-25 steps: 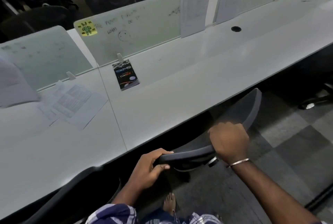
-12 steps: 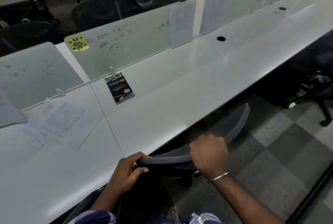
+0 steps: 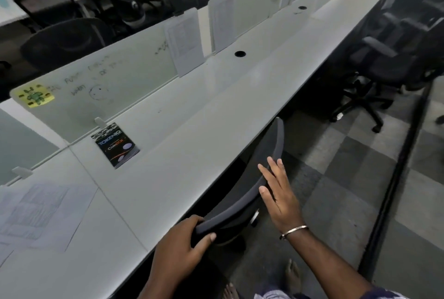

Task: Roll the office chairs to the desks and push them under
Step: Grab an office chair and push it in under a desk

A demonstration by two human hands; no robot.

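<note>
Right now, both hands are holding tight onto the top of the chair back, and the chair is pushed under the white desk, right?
Not quite. In the head view only the left hand grips the chair back. The right hand lies flat, its fingers straight. The chair is pushed under the white desk.

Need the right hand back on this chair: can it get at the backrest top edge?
Probably yes: the right hand is open, fingers straight, beside the backrest rim, nothing between; the left hand grips its near end.
</note>
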